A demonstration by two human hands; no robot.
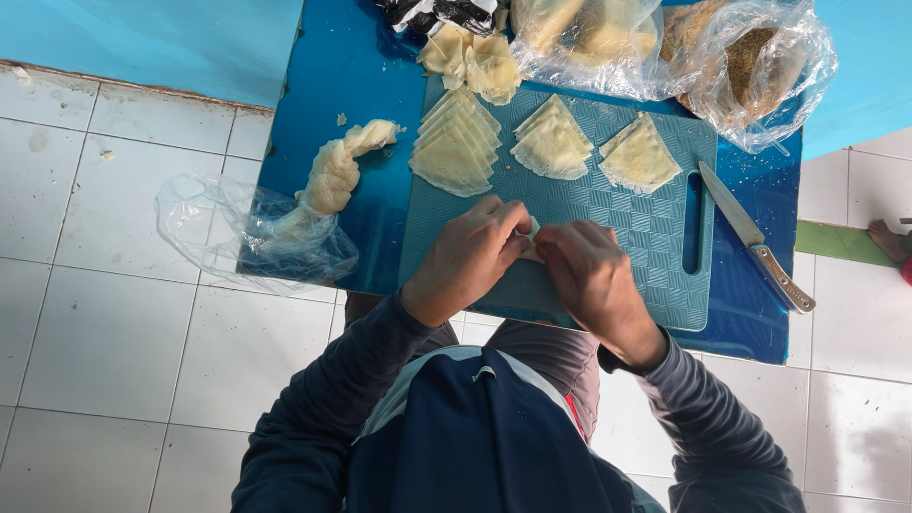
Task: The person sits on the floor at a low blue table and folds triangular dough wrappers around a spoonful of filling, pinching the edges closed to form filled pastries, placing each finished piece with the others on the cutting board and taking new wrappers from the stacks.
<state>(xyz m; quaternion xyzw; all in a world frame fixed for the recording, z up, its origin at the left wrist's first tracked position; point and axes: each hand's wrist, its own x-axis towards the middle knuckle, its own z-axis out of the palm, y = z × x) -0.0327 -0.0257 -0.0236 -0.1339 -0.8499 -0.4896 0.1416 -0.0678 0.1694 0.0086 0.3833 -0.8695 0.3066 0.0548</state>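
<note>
The small pale wrapper (pixel 529 231) sits on the near board (pixel 655 256), pinched between both sets of fingers, left hand (pixel 467 256) and right hand (pixel 594 280) closed on it from either side.

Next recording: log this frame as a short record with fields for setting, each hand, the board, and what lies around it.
Setting: blue table on a white tiled floor, seen from above
Left hand: pinching a small pale wrapper piece over the board
Right hand: pinching the same piece from the other side
Cutting board: teal, holds three stacks of wedge-cut wrappers
Knife: lies on the table right of the board, untouched
Left of board: twisted dough strip running into a clear plastic bag
Far edge: clear bags of food
</note>
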